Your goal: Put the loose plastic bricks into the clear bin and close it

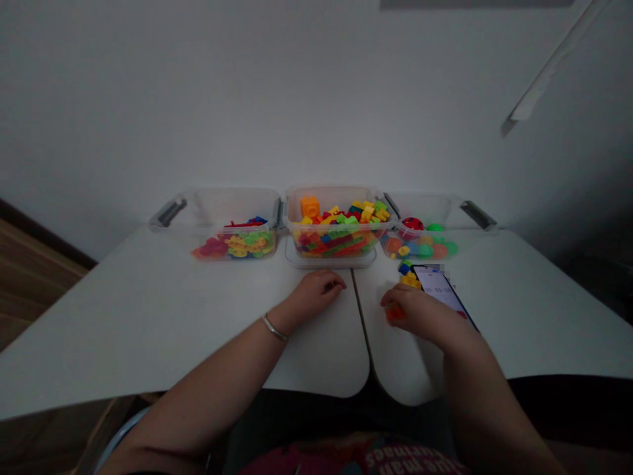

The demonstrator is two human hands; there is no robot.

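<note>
My left hand point(315, 295) rests on the white table point(148, 316) just in front of the middle bin, fingers curled under, nothing visible in them; a thin bracelet sits on its wrist. My right hand point(415, 312) lies on the table to the right of the seam, fingers closed around a small orange toy piece point(394, 314). A phone point(442, 290) with a lit screen lies just behind and to the right of that hand. A few yellow and blue blocks point(407, 274) sit beside the phone's far end.
Three clear plastic bins stand in a row at the table's far edge: the left bin point(217, 227) with flat coloured pieces, the middle bin point(336, 231) heaped with building blocks, the right bin point(425, 234) with round coloured pieces. A white wall rises behind.
</note>
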